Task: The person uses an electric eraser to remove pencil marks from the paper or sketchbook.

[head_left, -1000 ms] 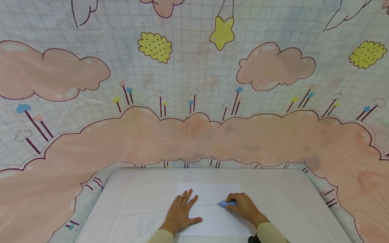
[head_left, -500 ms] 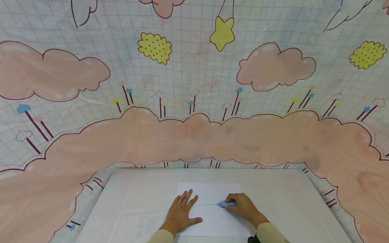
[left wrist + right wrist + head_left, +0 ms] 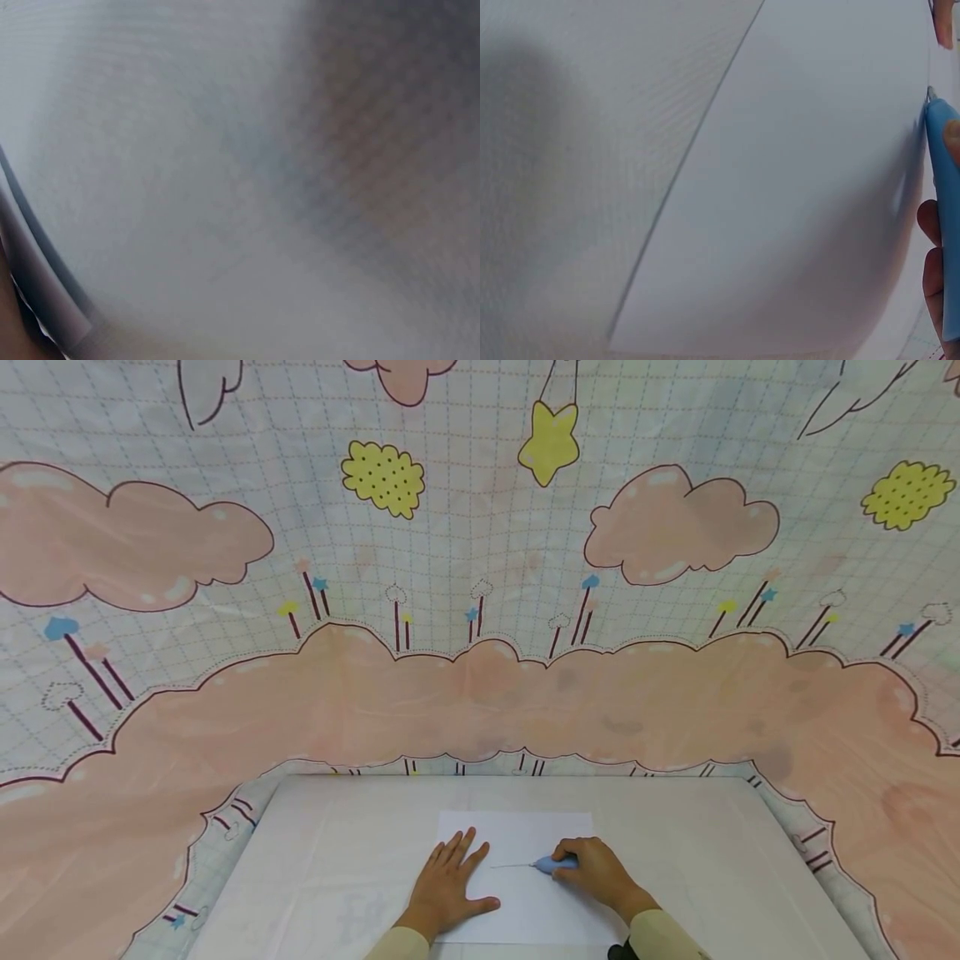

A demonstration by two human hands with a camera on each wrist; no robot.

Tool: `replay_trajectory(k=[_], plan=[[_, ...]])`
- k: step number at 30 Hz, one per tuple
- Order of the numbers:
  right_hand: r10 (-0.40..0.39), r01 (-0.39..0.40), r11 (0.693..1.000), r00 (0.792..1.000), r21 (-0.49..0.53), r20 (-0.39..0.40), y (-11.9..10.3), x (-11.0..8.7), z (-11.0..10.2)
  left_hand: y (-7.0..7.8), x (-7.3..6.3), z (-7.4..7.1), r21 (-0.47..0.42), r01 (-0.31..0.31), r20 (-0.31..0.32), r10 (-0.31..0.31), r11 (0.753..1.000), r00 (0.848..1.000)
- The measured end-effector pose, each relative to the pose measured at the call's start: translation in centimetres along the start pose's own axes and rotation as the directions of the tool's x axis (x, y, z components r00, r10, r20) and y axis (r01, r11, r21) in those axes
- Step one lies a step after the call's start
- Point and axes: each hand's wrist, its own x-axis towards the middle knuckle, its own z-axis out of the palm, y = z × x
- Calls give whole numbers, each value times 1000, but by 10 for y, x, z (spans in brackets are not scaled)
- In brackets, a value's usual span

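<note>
A sheet of white paper (image 3: 525, 914) lies on the white table. My left hand (image 3: 442, 889) rests flat on its left part, fingers and thumb spread. With curled fingertips my right hand (image 3: 600, 872) grips a thick light-blue pen (image 3: 553, 864), its metal tip on the paper and pointing left. A thin, nearly straight line (image 3: 510, 866) runs across the sheet between the left hand and the tip. In the right wrist view the pen (image 3: 943, 187) and gripping fingers (image 3: 932, 274) show at the right edge. Only a blurred pale surface fills most of the left wrist view.
Bare white tabletop (image 3: 337, 835) surrounds the paper. Behind the table hangs a cloth (image 3: 480, 710) printed with pink clouds and yellow stars. A small black object (image 3: 621, 952) shows beside the right sleeve (image 3: 663, 935).
The right hand and the pen have shifted slightly left along the line. My left hand and the paper have stayed in place.
</note>
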Motion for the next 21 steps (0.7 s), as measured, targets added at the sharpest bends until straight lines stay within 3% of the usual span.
replay_trajectory(k=[6,21], plan=[[-4,4,1000,1000,0,-5,0,2,2,-1,0,1,-7,-16,-24,16,1000,1000],[-8,8,1000,1000,-1,-11,-2,6,4,0,3,1,8,11,10,-11,1000,1000]])
